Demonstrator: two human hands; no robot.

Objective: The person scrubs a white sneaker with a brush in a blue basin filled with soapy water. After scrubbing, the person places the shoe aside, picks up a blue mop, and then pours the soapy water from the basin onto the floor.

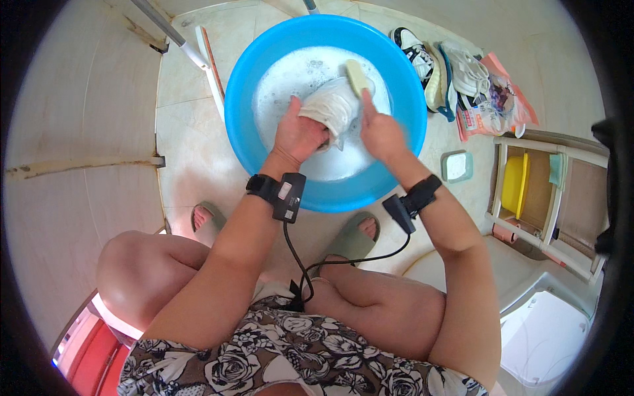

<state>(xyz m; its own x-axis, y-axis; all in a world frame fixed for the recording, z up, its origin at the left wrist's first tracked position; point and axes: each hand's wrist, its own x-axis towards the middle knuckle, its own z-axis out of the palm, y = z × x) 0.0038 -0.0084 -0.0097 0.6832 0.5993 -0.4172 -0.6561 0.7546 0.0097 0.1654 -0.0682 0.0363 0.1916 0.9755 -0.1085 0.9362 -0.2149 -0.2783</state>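
A round blue plastic basin (324, 198) of foamy water (282, 84) stands on the floor before me. My left hand (300, 131) holds a wet white shoe (333, 105) over the foam, fingers tucked into its opening and thumb outside. My right hand (381, 131) grips a pale scrubbing brush (356, 78), index finger stretched along it; the brush lies against the far right side of the shoe. The brush's bristles are hidden, and so is part of the shoe under my left hand.
Shoes (418, 57) and a pink printed bag (500, 104) lie right of the basin. A small dish of white stuff (456, 167) sits nearer, beside a rack (545, 198). A squeegee-like tool (212, 74) stands at left. My slippered feet (354, 237) are close to the basin.
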